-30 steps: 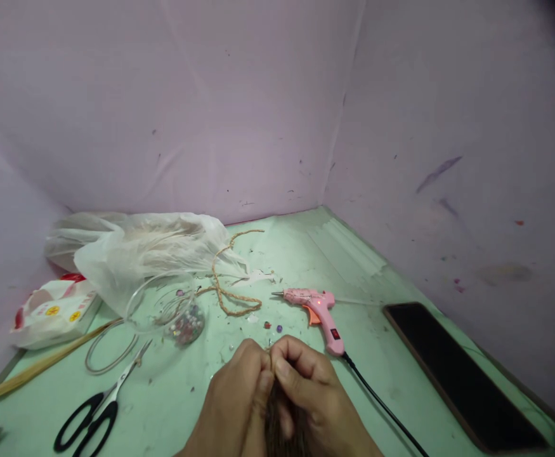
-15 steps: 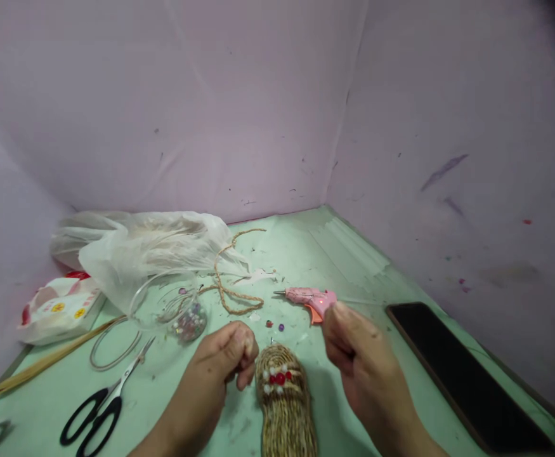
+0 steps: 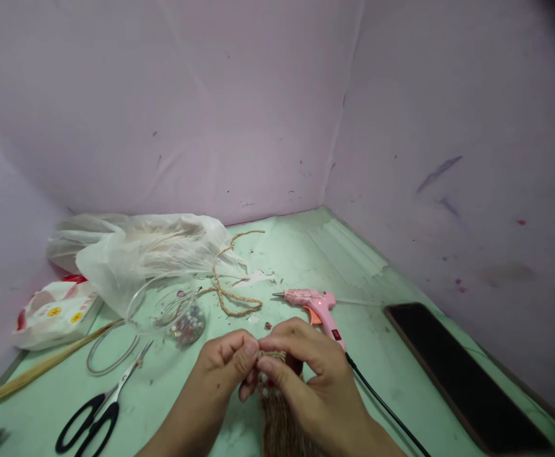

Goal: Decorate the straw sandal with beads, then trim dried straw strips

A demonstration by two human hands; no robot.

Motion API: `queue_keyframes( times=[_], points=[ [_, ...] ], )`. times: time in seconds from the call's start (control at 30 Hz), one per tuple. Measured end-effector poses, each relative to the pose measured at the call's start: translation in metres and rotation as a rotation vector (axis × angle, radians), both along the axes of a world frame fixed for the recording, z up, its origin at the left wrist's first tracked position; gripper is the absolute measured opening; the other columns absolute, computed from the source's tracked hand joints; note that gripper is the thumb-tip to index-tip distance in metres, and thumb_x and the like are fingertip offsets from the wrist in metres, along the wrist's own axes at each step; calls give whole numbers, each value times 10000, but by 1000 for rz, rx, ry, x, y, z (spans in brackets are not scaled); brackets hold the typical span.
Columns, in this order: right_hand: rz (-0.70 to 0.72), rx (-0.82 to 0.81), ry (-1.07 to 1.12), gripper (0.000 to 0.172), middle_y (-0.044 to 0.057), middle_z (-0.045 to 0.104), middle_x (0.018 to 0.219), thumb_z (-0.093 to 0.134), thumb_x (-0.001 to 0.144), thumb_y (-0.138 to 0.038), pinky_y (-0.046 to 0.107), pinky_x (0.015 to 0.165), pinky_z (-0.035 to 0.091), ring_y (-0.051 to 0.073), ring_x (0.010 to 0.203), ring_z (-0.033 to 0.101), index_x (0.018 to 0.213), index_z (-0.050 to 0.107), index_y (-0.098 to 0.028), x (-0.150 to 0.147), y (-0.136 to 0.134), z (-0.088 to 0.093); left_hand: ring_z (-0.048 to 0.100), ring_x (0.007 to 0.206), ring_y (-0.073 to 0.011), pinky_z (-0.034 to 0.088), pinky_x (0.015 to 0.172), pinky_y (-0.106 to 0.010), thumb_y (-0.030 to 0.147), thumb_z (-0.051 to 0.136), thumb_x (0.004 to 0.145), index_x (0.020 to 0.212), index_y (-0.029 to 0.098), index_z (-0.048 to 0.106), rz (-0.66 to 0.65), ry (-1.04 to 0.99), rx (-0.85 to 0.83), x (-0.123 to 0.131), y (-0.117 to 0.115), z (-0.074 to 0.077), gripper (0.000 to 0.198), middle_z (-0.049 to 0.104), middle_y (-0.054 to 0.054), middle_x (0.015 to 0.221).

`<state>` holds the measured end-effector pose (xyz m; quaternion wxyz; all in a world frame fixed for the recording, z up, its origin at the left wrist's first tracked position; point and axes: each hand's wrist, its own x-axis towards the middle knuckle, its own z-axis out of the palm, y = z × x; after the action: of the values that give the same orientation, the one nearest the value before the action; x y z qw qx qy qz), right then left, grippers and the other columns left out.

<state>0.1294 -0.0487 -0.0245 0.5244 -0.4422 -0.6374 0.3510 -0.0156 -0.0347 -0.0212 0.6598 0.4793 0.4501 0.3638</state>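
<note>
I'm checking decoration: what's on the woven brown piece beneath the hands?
On the woven brown piece, white beads and something red show; what's under the right hand can't be seen.

Both curled hands (image 3: pixel 217 374) (image 3: pixel 313 381) close together

A creased, specked mauve back wall (image 3: pixel 210 114) rises at 12 o'clock, meeting the right-hand wall (image 3: pixel 448 95) in a corner seam (image 3: pixel 344 114) at 1 o'clock. That side bears a purple streak (image 3: pixel 439 174) between 2 and 3 o'clock, while a left-hand wall (image 3: pixel 1 216) stands at 9. Soft, dim light covers the mint-green desk (image 3: pixel 289 238) spreading toward 6 o'clock.
</note>
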Motion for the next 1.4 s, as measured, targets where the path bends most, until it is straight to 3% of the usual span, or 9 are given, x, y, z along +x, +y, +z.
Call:
queue_keyframes(
  times=[0.47,0.6,0.7,0.77,0.9,1.0,1.17,1.3,1.4],
  points=[
    [10,58,-7,116,14,624,690,590,753,-151,258,547,469,134,594,578,781,687,-208,5,0,-6,364,467,-67,273,477,-207,355,732,600,552,116,649,65,-45,-57,2,2,8,258,490,24,474],
    [-162,-72,-382,228,75,683,960,573,768,-303,346,674,481,193,707,625,965,655,-222,42,15,-2,370,450,-50,261,466,-194,320,722,620,587,125,647,151,15,-75,-3,7,11,211,520,29,498],
    [-399,-390,-784,361,116,708,767,463,795,-478,363,542,414,303,702,632,835,686,-197,75,32,-4,379,446,-44,260,460,-187,318,715,630,601,130,642,209,50,-50,-8,10,12,203,525,35,500],
    [-395,-519,-851,393,139,696,698,505,735,-523,343,492,361,324,658,619,766,679,-173,86,41,-8,379,444,-44,267,459,-185,319,713,629,598,132,641,209,58,-29,-9,11,12,203,520,39,496],
    [-328,-563,-772,150,79,627,512,623,626,-337,299,451,295,245,520,565,564,613,-200,81,47,-19,382,452,-46,285,469,-183,313,708,635,598,136,642,196,88,-5,-9,11,9,193,509,44,489],
    [-303,-554,-686,137,31,532,416,595,589,-190,283,437,273,204,475,530,466,539,-213,73,50,-24,382,457,-45,290,474,-179,323,705,643,598,140,640,192,97,-4,-9,10,8,199,505,47,491],
    [-257,-611,-418,97,25,588,577,485,711,-210,247,395,366,157,475,549,747,572,-190,73,47,-19,393,456,-47,299,471,-178,342,724,614,613,140,664,228,111,14,-13,13,5,211,517,40,497],
    [-216,-606,-83,219,4,567,640,515,763,-292,237,415,405,121,469,486,949,539,-178,85,12,-8,419,465,-48,296,461,-166,335,750,576,608,140,670,294,110,32,-18,21,-2,213,539,34,513],
    [-221,-518,-65,218,3,561,636,548,770,-364,248,481,441,141,528,501,916,576,-205,98,-31,-16,411,439,-36,281,439,-155,324,764,549,608,134,666,344,94,-12,-20,29,-13,222,538,39,506]
  ],
)
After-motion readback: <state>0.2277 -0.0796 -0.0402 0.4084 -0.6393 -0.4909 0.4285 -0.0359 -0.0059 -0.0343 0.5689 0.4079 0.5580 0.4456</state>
